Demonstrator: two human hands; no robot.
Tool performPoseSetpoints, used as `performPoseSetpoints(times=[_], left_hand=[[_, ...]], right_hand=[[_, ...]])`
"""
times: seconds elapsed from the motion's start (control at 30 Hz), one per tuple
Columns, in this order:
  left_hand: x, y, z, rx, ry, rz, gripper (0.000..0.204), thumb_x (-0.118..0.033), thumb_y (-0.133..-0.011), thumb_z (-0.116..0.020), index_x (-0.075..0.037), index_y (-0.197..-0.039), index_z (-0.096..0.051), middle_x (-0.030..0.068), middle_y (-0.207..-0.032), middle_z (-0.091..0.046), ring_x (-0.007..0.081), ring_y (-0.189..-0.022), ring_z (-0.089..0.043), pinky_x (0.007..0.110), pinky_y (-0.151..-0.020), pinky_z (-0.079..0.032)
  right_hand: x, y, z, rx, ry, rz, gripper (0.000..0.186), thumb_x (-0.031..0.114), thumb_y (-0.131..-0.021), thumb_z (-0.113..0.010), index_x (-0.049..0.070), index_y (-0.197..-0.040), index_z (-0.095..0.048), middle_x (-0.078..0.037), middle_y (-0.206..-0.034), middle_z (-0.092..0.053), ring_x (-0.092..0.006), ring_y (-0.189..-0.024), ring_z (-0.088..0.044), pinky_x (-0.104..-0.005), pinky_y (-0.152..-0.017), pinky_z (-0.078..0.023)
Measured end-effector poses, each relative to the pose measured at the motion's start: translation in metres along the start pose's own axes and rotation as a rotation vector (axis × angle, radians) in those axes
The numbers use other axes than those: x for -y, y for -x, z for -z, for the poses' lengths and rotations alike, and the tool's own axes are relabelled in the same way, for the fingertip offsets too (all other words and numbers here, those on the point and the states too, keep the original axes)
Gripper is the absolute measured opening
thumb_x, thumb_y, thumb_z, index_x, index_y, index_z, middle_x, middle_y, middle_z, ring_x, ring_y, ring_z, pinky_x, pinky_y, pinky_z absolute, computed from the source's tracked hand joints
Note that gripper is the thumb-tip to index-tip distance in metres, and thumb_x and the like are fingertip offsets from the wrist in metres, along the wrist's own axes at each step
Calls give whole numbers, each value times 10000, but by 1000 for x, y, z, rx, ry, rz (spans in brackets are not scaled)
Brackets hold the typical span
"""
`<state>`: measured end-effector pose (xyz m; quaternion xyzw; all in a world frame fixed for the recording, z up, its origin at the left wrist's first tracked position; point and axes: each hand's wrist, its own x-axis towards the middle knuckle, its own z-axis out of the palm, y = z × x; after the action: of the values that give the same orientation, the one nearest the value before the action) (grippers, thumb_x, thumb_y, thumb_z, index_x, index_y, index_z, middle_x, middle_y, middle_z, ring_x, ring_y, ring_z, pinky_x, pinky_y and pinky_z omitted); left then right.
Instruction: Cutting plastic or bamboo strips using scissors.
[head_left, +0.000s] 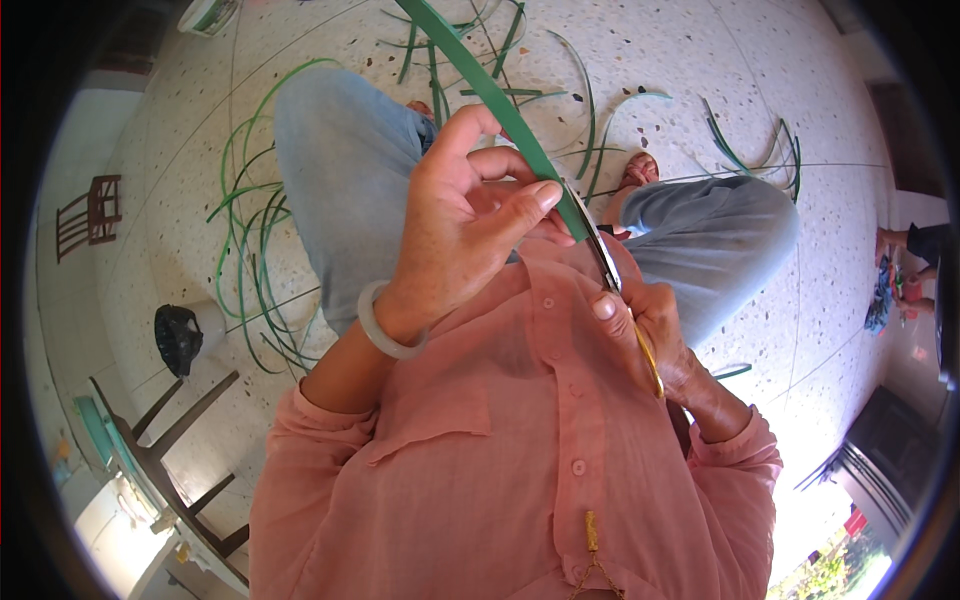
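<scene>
Pinching a flat, smooth green strip [487, 86], your left hand [455, 225] presses thumb to fingers; your right hand [655, 328] curls its fingers round gold-handled metal scissors [606, 266], blades at the strip's near end. Beyond both, thin strips [592, 100] curl on speckled floor [815, 110]; denim knees [325, 125] flank your fingers

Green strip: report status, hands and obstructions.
Left hand pinching green strip. Right hand holding scissors, blades at strip's lower end. Loose strips on floor; nothing seen blocking the hands.

Scissors [609, 272] right of strip [501, 110], floor [820, 270] beneath
</scene>
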<state>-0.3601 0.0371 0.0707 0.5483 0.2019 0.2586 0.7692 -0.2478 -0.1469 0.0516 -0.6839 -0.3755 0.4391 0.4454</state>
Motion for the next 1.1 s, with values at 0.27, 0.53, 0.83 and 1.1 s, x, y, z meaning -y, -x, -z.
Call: performPoseSetpoints(times=[0.27, 0.53, 0.83, 1.1], left_hand=[[2, 0, 2, 12, -16, 12, 346, 72, -880, -580, 36, -1162, -381, 184, -913, -637, 232, -774, -685, 347, -670, -617], [-1, -2, -1, 20, 24, 51, 349, 76, -872, -587, 33, -1143, -372, 177, -889, -633, 231, -739, -690, 349, -646, -622], [-2, 0, -3, 32, 35, 53, 341, 76, -867, -598, 23, -1128, -386, 171, -853, -641, 222, -704, -687, 307, -603, -601], [-3, 1, -3, 30, 24, 66, 349, 85, -867, -592, 24, -1142, -387, 167, -864, -639, 204, -713, -679, 300, -609, -600]], right_hand=[[-7, -2, -1, -22, 43, 47, 570, 431, -918, -617, -9, -582, -481, -39, -513, -322, -119, -511, -307, -342, -435, -283], [-4, -8, 7, 70, 62, 138, 514, 457, -943, -557, -49, -893, -634, -100, -638, -529, -155, -609, -509, -335, -543, -430], [26, -17, 18, 192, 115, 111, 727, 531, -904, -563, -54, -1321, -453, -243, -1178, -572, -332, -1066, -592, -373, -883, -465], [23, -16, 13, 125, 118, 111, 736, 531, -897, -580, -54, -1322, -443, -131, -694, -567, -181, -651, -548, -337, -598, -438]])
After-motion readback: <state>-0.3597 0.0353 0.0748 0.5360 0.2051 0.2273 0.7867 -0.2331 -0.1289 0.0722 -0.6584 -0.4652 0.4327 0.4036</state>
